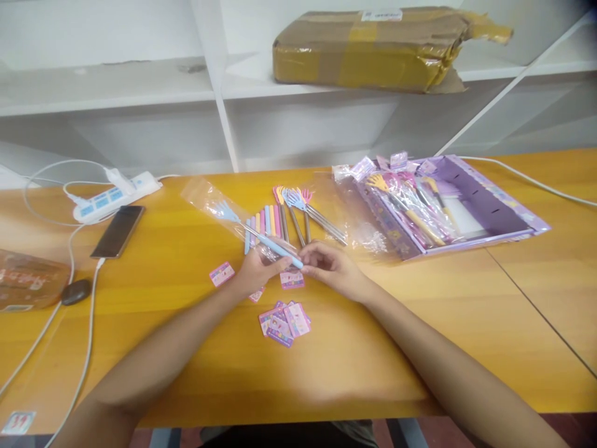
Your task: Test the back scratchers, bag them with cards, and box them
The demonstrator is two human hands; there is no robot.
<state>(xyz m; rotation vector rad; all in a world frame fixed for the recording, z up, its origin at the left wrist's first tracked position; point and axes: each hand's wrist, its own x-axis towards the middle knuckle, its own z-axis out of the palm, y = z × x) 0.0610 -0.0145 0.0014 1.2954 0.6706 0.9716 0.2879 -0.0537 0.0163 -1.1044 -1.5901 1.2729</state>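
Observation:
A light-blue back scratcher [275,246] with a hand-shaped head lies slantwise in a clear plastic bag [200,194]. My left hand [256,270] is closed around its handle. At the handle's lower end, my right hand [329,266] pinches with thumb and fingertips; whether it grips the handle or the bag's edge is hard to see. Just beyond my hands lie a row of pastel handles [262,219] and several metal-shafted scratcher heads [298,202]. Small printed cards [284,323] form a pile nearer me, with another card [221,274] to the left.
A purple box [494,193] on the right holds bagged scratchers [415,205]. Clear bags [368,233] lie beside it. Leftward are a power strip [116,198], a phone [119,231], a black mouse [76,292] and cables. A taped carton [373,53] sits on the shelf.

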